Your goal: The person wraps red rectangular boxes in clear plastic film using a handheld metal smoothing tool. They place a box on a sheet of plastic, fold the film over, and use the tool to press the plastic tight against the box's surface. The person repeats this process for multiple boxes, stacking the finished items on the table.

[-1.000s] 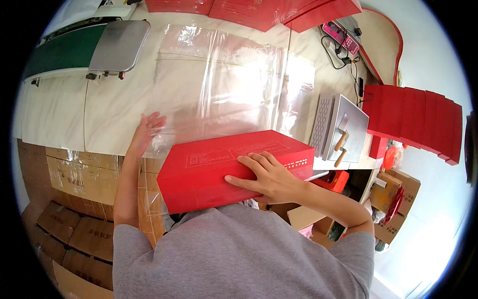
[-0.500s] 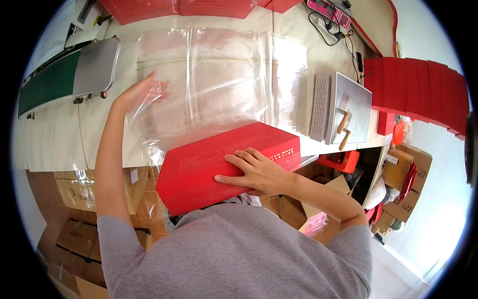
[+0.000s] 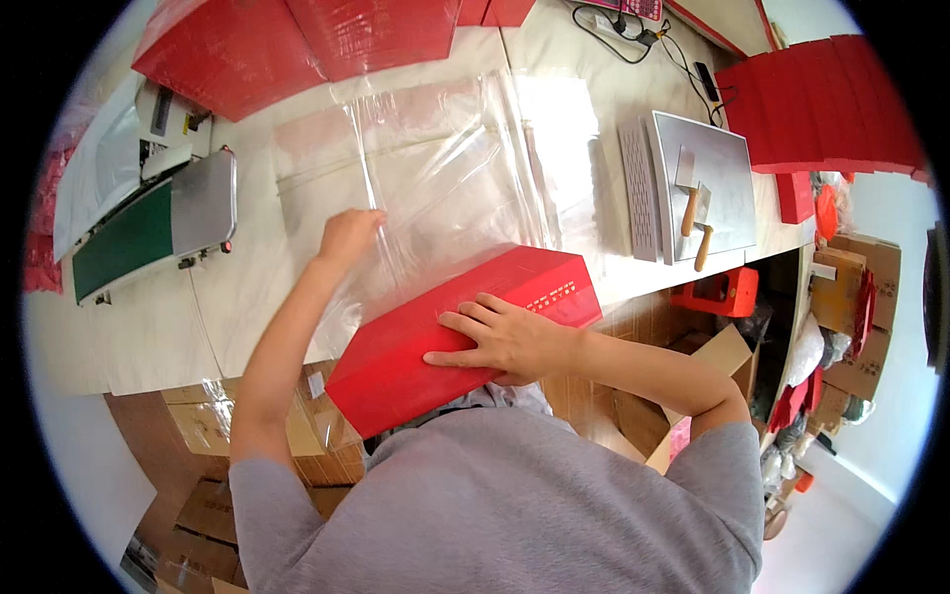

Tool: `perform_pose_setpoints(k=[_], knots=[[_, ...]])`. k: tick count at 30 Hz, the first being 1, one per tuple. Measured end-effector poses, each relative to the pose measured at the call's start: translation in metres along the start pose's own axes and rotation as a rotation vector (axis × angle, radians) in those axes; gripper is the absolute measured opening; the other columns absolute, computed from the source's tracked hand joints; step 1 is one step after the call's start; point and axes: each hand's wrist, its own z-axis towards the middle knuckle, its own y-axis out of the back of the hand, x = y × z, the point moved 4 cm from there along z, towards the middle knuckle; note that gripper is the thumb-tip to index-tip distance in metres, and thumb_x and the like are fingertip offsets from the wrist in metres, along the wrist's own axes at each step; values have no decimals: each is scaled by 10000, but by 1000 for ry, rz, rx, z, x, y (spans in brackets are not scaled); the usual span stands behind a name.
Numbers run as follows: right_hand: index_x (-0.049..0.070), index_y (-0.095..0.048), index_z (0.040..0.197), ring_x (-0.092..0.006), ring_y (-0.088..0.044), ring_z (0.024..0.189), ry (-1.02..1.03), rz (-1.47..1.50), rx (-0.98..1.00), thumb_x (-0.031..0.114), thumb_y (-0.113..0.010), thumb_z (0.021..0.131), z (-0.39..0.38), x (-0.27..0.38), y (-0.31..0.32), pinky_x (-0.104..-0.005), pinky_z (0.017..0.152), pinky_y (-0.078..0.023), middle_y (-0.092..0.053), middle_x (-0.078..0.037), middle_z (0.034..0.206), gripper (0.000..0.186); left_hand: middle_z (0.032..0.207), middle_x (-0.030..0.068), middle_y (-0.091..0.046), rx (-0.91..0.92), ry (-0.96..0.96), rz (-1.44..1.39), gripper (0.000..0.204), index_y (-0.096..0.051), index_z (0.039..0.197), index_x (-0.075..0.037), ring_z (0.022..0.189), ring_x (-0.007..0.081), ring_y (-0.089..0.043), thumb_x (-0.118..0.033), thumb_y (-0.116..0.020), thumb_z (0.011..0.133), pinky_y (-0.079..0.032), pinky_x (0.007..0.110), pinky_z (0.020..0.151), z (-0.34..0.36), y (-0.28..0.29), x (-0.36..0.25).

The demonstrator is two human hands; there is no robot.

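A long red box (image 3: 381,371) lies slantwise at the table's front edge, its near side against my body. My right hand (image 3: 510,342) rests on it with fingers spread over its upper face. Beyond the box, a clear plastic sheet or bag (image 3: 435,198) is spread wrinkled across the tabletop; I cannot tell whether it is one layer or two. My left hand (image 3: 351,236) is closed at the left part of this plastic, the fingers pinched together on it. The plastic's near edge reaches the far side of the box.
At the back left stand large red boxes (image 3: 376,35). A machine with a green belt (image 3: 124,243) is at the left. Two wood-handled scrapers (image 3: 690,213) lie on a metal plate (image 3: 727,178) at the right. Further right are stacked red boxes (image 3: 821,109); cartons (image 3: 861,287) stand below.
My left hand has moved right and nearer, from open fingers to a closed pinch on the plastic. My right hand stays on the red box. The whole view has shifted and turned slightly.
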Motion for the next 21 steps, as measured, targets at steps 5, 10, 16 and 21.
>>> perform_pose_setpoints(k=[5,10,16,21], knots=[[249,-397,1454,-323,-465,1150,15,-3,-85,303,-840,604,0,0,1,-461,1013,-360,-433,-186,1328,960,818,128,-686,-73,-114,49,218,-673,1020,-127,742,311,-671,-120,-541,847,-521,426,620,-39,54,-67],[161,-419,1434,-323,-463,1133,18,-39,-167,290,-847,597,4,5,8,-444,990,-369,-441,-194,1309,949,1002,137,-699,-49,-117,62,350,-648,1166,-108,864,294,-683,-78,-538,834,-548,405,719,-70,90,-105],[151,-423,1432,-344,-467,1136,-14,-96,-220,271,-849,576,17,4,26,-459,984,-379,-439,-207,1301,964,1089,114,-687,-261,-209,88,344,-631,1152,-68,964,256,-676,-75,-546,819,-561,370,726,-96,132,-125],[132,-426,1422,-350,-459,1161,-48,-116,-294,257,-849,567,36,-16,40,-446,993,-377,-446,-214,1293,962,1102,114,-684,-404,-243,107,308,-626,1130,-60,1000,246,-674,-103,-549,835,-567,362,739,-96,148,-121]])
